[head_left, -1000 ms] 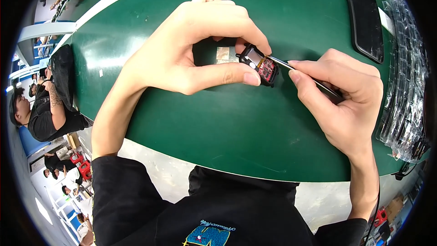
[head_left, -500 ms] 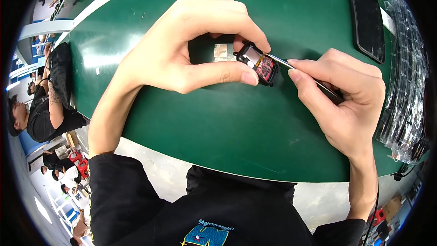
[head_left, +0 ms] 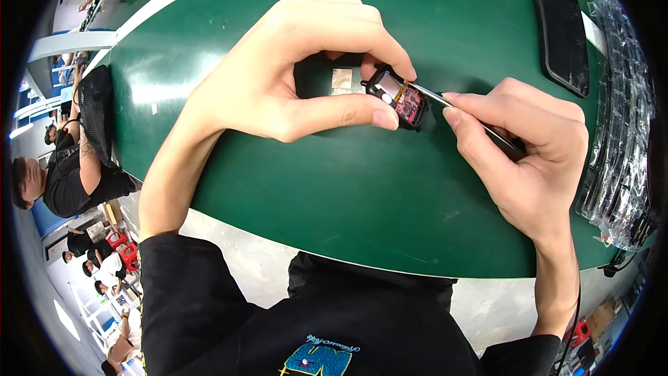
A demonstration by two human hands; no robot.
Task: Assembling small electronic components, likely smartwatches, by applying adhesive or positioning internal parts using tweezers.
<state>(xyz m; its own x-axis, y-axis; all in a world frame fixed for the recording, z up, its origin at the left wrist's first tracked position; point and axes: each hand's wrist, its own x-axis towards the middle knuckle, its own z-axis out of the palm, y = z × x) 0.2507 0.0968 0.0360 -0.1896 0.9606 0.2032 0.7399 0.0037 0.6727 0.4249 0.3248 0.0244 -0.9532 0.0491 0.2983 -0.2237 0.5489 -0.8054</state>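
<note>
Between the thumb and fingers of my left hand (head_left: 306,63) is a small opened black watch case (head_left: 399,97), tilted above the table. Inside it a red circuit board (head_left: 409,106), a silver battery-like block (head_left: 387,85) and a round white spot show. My right hand (head_left: 532,143) pinches slim tweezers (head_left: 433,95), silver toward the tip and dark toward the palm. Their tip meets the case's upper right edge by my left index fingertip; exactly what it touches there is too small to tell. A small pale square piece (head_left: 342,79) lies on the table behind the case.
The green table (head_left: 313,195) has a curved near edge. A black phone-like slab (head_left: 559,28) lies at the far right, beside a stack of clear plastic trays (head_left: 616,125). To the left, a person in black (head_left: 87,167) sits near a black mesh bag (head_left: 96,115); others are farther back.
Almost nothing differs. The view has shifted slightly, and the case sits at a marginally different angle, with the tweezers' tip still at its upper right edge.
</note>
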